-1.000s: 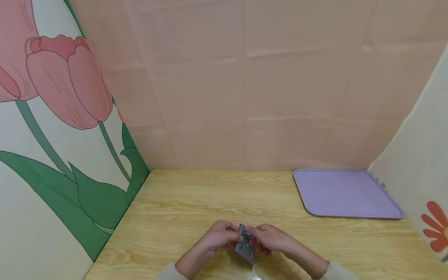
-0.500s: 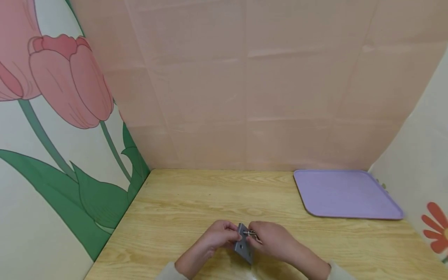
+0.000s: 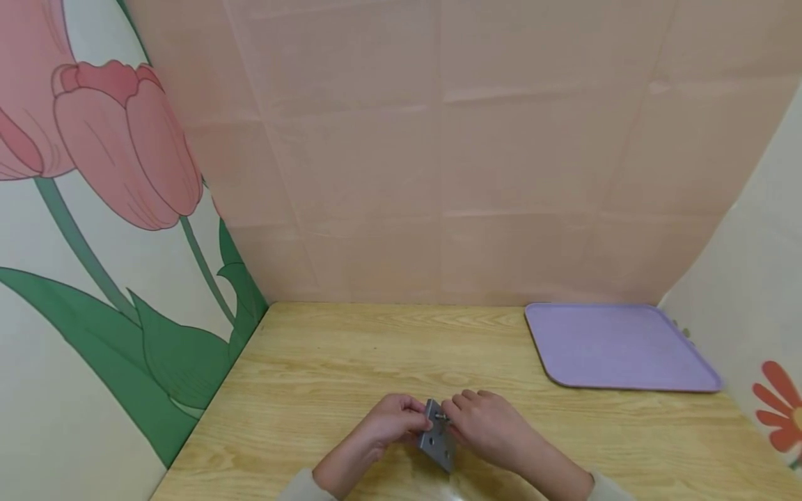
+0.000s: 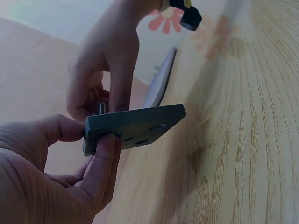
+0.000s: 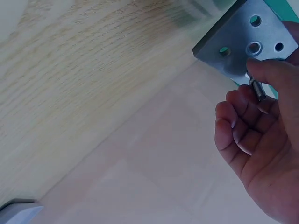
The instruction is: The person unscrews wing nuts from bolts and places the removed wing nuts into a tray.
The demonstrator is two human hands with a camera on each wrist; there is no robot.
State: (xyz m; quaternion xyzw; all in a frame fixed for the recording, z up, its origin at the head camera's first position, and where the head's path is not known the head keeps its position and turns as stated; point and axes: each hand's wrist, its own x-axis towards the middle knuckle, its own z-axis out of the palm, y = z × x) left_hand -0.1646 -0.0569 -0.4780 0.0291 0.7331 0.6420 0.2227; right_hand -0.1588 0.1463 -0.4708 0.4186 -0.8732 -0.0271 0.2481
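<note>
One plate [image 3: 436, 447], left hand [image 3: 391, 419] pinching edge [image 4: 88, 140]; right hand [image 3: 489, 426] pinching pin [image 5: 258, 89]; tray [image 3: 623, 348] well apart.

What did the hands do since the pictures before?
The right hand rolled over by the metal pin: a second ago its lower fingers showed underneath, and now its back and knuckles face up. I can't see anything being let go. The left hand stayed put, gripping the grey plate, and the purple tray didn't move.
</note>
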